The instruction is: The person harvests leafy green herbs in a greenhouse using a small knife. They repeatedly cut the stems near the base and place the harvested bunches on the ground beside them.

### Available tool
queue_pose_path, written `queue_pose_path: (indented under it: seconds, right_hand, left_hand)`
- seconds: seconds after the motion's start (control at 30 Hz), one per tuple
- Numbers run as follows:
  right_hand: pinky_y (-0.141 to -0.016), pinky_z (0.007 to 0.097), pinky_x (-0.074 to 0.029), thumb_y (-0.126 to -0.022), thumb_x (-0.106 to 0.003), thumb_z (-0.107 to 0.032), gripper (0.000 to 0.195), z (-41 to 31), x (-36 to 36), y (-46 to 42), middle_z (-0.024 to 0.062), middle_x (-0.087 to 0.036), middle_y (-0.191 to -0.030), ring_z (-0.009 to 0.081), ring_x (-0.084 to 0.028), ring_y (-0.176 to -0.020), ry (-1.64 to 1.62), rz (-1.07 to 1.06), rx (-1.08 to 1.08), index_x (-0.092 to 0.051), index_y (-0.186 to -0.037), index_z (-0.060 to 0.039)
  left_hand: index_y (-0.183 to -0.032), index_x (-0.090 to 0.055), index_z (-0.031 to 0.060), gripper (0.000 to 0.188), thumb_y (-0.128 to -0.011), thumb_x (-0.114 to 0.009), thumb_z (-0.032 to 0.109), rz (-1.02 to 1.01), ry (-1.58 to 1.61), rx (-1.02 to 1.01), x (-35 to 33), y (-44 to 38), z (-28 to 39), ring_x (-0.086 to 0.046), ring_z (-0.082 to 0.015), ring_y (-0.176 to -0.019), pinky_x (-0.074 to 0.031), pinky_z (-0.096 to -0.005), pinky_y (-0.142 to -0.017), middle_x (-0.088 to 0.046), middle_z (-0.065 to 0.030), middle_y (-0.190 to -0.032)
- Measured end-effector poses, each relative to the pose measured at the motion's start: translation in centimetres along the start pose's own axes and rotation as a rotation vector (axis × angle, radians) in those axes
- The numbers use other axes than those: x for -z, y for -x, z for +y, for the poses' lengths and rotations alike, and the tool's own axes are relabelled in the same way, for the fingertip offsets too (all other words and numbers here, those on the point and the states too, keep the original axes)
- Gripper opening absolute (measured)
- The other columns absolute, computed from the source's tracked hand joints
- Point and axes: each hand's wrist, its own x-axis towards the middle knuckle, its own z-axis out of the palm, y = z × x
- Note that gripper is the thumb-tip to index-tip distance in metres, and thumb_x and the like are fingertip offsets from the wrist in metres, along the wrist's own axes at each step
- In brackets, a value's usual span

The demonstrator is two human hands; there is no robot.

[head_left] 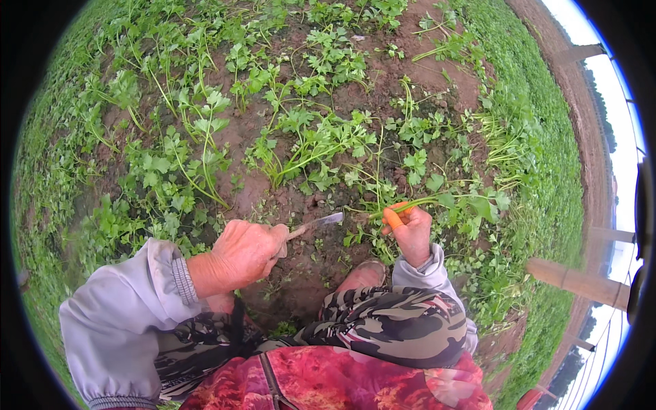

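My left hand (246, 253) is closed around the handle of a small knife (325, 220), its short blade pointing right towards my other hand. My right hand (407, 228), with orange covers on its thumb and fingers, pinches a green leafy stalk (428, 200) that looks like celery. The cut or root end of the stalk sticks out left of the fingertips, and its leaves spread to the right. A gap lies between blade and stalk. Just ahead, a clump of similar leafy plants (302, 154) grows from the brown soil (251, 192).
Loose stalks lie in a row (499, 138) on the right, with a small bunch (443, 48) farther ahead. Dense green plants (548, 118) lie beyond. A wooden or bamboo post (574, 282) stands at the right. My shoe (366, 274) and bent knees are close below my hands.
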Motion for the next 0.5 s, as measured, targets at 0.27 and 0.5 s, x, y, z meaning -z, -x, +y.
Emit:
queue_pose_path:
  seconds: [0.27,0.5]
  right_hand:
    - [-0.051,0.0219,-0.047,-0.082,-0.063,-0.002,0.01,0.9,-1.1,-0.6,0.0064,-0.065,-0.071,0.0111,-0.061,-0.056,-0.055,-0.078,0.02,-0.062,-0.09,0.0021]
    - [-0.051,0.0214,-0.047,-0.082,-0.063,-0.002,0.01,1.4,-4.2,-1.6,0.0049,-0.065,-0.072,0.01,-0.061,-0.057,-0.048,-0.172,0.081,-0.063,-0.091,0.001]
  left_hand:
    - [-0.081,-0.057,0.0065,0.018,-0.065,-0.064,0.011,-0.25,-0.023,0.037,-1.0,1.1,0.3,-0.061,-0.0343,-0.067,-0.047,-0.0438,-0.057,-0.061,-0.0131,-0.068]
    - [-0.08,-0.059,0.0086,0.018,-0.064,-0.065,0.013,-0.311,-0.076,0.163,0.2,4.9,-2.2,-0.062,-0.034,-0.071,-0.048,-0.0439,-0.06,-0.061,-0.013,-0.068]
